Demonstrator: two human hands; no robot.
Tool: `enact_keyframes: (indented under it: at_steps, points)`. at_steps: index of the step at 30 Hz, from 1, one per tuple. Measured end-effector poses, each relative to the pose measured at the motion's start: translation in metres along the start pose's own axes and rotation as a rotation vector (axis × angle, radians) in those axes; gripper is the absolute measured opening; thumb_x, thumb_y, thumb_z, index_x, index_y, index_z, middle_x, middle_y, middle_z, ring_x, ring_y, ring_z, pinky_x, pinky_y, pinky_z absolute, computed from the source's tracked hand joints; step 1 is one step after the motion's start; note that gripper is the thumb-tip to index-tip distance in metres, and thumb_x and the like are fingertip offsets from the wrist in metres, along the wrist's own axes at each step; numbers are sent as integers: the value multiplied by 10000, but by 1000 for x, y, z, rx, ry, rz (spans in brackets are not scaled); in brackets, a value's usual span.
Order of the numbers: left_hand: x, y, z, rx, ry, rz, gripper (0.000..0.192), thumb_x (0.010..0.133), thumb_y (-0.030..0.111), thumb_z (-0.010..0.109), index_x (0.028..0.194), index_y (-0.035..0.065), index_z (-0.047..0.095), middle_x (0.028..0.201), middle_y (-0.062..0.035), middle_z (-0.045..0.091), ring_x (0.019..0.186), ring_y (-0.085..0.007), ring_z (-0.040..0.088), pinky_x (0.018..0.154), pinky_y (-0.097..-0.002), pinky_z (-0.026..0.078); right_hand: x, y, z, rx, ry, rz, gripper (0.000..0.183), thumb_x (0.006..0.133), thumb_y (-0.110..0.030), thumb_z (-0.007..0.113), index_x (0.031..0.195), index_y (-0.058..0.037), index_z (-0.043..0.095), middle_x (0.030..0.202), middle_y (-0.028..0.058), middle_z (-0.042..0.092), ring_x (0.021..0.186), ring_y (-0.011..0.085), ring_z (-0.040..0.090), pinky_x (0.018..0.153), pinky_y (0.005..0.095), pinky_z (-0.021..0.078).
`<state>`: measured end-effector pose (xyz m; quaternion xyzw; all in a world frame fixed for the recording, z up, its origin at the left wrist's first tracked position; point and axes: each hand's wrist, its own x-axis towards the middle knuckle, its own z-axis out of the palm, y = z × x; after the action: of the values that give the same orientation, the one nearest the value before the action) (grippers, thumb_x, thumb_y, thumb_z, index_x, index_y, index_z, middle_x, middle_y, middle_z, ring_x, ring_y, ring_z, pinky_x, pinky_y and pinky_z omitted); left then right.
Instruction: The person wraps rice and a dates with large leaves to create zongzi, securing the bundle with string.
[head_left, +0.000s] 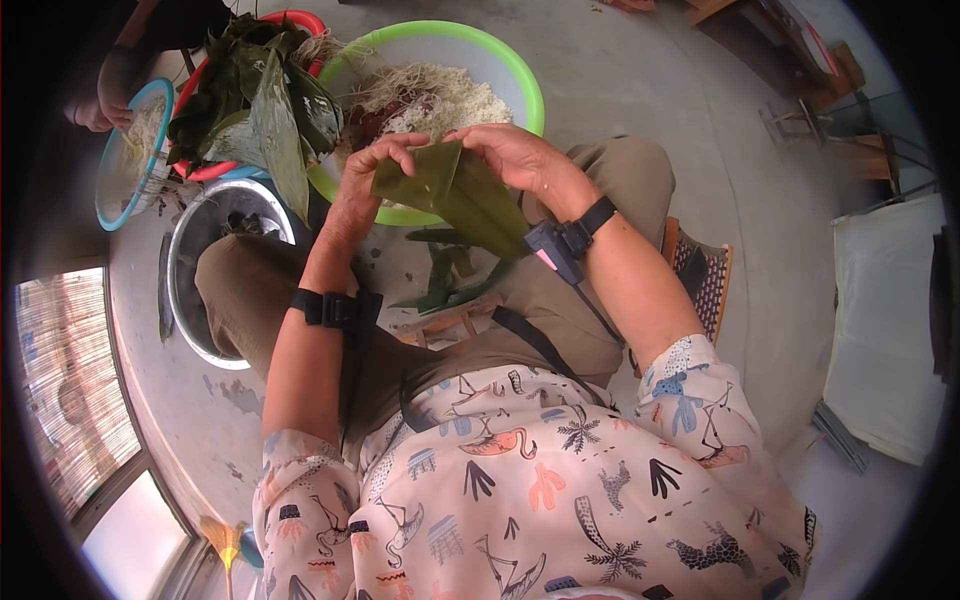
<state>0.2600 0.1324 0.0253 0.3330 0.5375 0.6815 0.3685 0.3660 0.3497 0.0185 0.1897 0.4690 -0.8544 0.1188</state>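
Note:
Stretched between my two hands is a broad green leaf (480, 202), with a fold at its top and a loose end hanging down to the right. My left hand (379, 163) pinches its left edge, thumb in front. My right hand (514, 154) grips the upper right edge. Both hands are over the near side of a green-rimmed basin (534, 97). White rice grains (480, 105), dark red dates (375, 121) and pale strings (390, 79) lie in that basin. The leaf and my hands hide part of its contents.
A red basin (208, 174) heaped with long leaves (274, 112) stands at left. Below it is a metal basin (196, 337) beside my knee. Another person's hand (112, 109) reaches into a blue-rimmed basin (112, 223). Leaf scraps (442, 281) lie on the floor between my legs.

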Motion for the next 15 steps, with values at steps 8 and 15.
enact_keyframes:
  at_steps: [8, 15]
  points:
    - [1, -11, -6, 193, -67, 72, 77, 839, 22, 649, 782, 68, 628, 1225, -93, 548, 1085, -173, 546, 930, -296, 440, -12, -6, 19, -194, 63, 109, 322, 816, -367, 711, 1005, -109, 674, 890, -5, 647, 785, 85, 581, 663, 216, 437]
    - [4, -7, 2, 320, -112, 119, 89, 842, 18, 641, 847, 94, 687, 1186, -75, 577, 1045, -165, 570, 914, -300, 457, -4, 7, 14, -414, 88, -95, 186, 779, -203, 762, 885, -77, 674, 830, -14, 640, 768, 74, 565, 663, 219, 427]
